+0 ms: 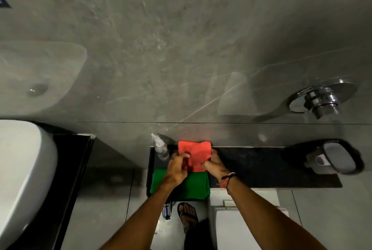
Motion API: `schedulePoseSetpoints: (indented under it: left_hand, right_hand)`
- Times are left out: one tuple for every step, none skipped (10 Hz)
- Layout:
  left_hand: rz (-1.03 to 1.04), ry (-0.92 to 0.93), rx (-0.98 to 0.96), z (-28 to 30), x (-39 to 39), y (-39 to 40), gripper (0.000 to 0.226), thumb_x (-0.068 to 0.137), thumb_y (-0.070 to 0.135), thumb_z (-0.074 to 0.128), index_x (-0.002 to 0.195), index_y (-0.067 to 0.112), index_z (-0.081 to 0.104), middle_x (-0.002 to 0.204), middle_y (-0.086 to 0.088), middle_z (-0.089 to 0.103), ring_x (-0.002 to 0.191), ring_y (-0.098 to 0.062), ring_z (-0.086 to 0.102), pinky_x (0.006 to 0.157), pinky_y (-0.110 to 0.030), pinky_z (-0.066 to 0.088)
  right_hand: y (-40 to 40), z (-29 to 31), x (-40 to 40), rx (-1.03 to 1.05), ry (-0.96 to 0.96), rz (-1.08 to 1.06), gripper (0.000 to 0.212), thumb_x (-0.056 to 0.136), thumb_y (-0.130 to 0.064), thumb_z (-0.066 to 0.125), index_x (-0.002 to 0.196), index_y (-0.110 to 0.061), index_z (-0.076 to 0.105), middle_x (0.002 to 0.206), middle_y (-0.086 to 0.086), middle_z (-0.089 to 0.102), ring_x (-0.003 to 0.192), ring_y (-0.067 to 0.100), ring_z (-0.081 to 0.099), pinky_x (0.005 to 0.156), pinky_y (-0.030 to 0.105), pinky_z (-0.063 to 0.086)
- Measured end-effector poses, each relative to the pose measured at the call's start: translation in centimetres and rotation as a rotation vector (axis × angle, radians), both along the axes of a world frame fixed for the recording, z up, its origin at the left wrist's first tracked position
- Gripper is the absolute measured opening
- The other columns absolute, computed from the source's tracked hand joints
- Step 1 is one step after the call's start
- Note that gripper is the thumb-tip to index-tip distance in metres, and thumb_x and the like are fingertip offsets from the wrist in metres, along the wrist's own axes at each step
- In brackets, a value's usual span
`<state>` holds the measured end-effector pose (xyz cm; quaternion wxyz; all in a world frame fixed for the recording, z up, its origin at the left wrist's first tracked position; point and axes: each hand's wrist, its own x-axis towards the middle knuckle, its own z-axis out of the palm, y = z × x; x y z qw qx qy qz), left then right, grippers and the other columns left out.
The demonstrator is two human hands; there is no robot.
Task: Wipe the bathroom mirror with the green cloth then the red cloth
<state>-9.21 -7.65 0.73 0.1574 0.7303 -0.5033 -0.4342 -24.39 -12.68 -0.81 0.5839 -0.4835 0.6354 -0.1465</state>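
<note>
Now both my hands are on the red cloth, which lies on the black shelf against the wall, just past my fingertips. My left hand is curled, fingers pinching the cloth's near-left edge; my right hand is closed on its near-right corner. Neither is nearer than the other: the cloth sits square between them, its long side running left to right along the wall. The green cloth lies flat on the same shelf, directly under my wrists and closer to me, touching or nearly touching the red one's near edge. A spray bottle stands just left of the red cloth. No mirror shows from here, so I judge the next lift must carry the cloth up and away from this shelf.
</note>
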Motion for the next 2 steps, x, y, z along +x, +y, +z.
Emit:
schedulePoseSetpoints:
  left_hand:
    - [-0.19, -0.052, 0.007, -0.6, 0.6, 0.0, 0.06, 0.091, -0.003, 0.054, 0.149, 0.013, 0.046, 0.168, -0.012, 0.016, 0.154, -0.028, 0.026, 0.119, -0.013, 0.01]
    - [-0.248, -0.129, -0.154, 1.0, 0.7, 0.7, 0.052, 0.1, 0.015, 0.05, 0.152, 0.019, 0.042, 0.169, -0.009, 0.02, 0.154, -0.024, 0.027, 0.126, -0.027, 0.02]
  right_hand:
    - [0.1, -0.5, -0.9, -0.025, 0.255, 0.296, 0.073, 0.085, -0.003, 0.069, 0.152, -0.001, 0.041, 0.153, 0.02, 0.047, 0.143, 0.039, 0.047, 0.118, 0.043, 0.042]
    - [0.6, 0.5, -1.2, -0.291, 0.593, 0.37, 0.067, 0.089, -0.039, 0.068, 0.146, -0.013, 0.046, 0.143, 0.015, 0.052, 0.133, 0.036, 0.052, 0.109, 0.046, 0.047]
